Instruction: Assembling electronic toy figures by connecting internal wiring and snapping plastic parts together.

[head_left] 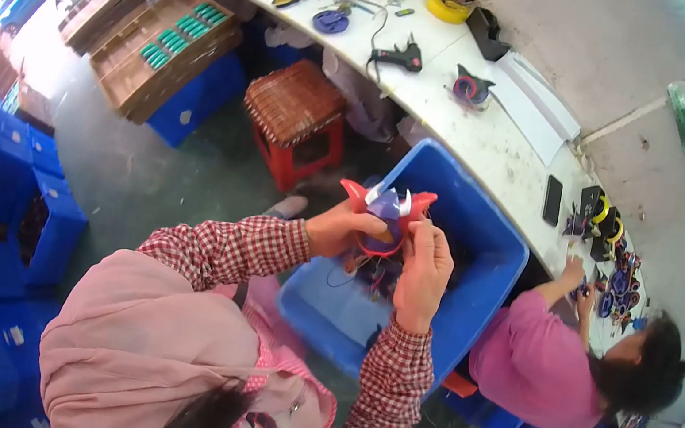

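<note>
Over a blue plastic bin [423,160], I hold a small purple toy part [386,206] with white horns and red, wing-like pieces at its sides. My left hand [334,231] is closed on its left side, the thumb lying across the front. At its right edge, my right hand [425,272] is pinched beside the red piece; what sits between those fingertips is too small to make out. Thin wires hang below the part. Dark items lie in the bin beneath, partly hidden by my hands.
A white workbench [436,76] carries a black glue gun [399,54], a purple-black toy part [470,89], yellow tape [448,7] and a phone [553,200]. A red stool [294,112] stands left of the bin. To the right, a person in pink [544,358] works at the bench.
</note>
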The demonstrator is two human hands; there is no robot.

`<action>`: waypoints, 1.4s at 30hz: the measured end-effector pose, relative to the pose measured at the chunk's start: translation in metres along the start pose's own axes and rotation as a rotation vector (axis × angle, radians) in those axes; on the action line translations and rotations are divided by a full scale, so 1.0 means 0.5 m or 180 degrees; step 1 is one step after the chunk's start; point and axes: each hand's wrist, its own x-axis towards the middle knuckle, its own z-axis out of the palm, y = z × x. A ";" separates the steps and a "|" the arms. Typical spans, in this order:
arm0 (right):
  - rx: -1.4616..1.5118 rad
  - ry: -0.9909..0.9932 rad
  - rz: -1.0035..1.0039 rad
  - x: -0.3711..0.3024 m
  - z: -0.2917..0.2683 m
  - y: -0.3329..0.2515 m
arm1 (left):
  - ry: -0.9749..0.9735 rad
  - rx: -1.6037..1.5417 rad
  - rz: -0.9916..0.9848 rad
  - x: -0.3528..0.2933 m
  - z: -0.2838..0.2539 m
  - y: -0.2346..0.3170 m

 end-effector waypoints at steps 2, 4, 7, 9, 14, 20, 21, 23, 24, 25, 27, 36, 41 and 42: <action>-0.2353 -0.0334 -0.0421 0.096 0.025 -0.011 | -0.0093 -0.0252 0.0015 0.094 -0.026 0.037; -0.3554 -0.0386 -0.0578 0.191 0.059 -0.009 | -0.0190 -0.0395 -0.0065 0.198 -0.069 0.077; -0.5643 -0.0075 -0.2049 0.347 0.123 -0.001 | -0.0293 -0.0639 -0.0333 0.370 -0.155 0.135; -0.5480 0.0082 -0.2675 0.446 0.170 -0.034 | -0.0129 -0.0836 -0.0432 0.479 -0.164 0.198; -0.4593 0.0232 -0.2078 0.531 0.214 -0.076 | 0.0704 -0.0177 0.0146 0.754 -0.255 0.393; -0.4486 0.0247 -0.0165 0.355 0.087 0.094 | 0.1321 0.0998 0.0362 1.022 -0.369 0.477; -0.4670 0.0425 -0.0052 0.297 0.054 0.136 | 0.1408 0.1135 0.0464 1.063 -0.379 0.464; -0.4932 0.0558 0.0735 0.175 0.010 0.212 | 0.1690 0.1456 0.0696 1.127 -0.430 0.444; -0.4917 0.0629 0.1073 0.120 0.001 0.242 | 0.1657 0.1461 0.0657 1.161 -0.455 0.428; -0.4777 0.0762 0.1461 0.070 -0.009 0.270 | 0.1745 0.1546 0.0620 1.195 -0.479 0.415; -0.4389 0.1125 0.2021 -0.036 -0.026 0.327 | 0.1922 0.1744 0.0536 1.252 -0.518 0.386; -0.3988 0.1834 0.2676 -0.260 -0.041 0.468 | 0.2225 0.4211 0.0293 1.327 -0.533 0.341; -0.3513 0.2780 0.2495 -0.157 0.066 0.380 | -0.0010 0.5553 -0.0871 1.321 -0.434 0.316; -0.3381 0.2591 0.2529 -0.135 0.059 0.383 | 0.1126 0.4677 -0.0595 1.377 -0.568 0.341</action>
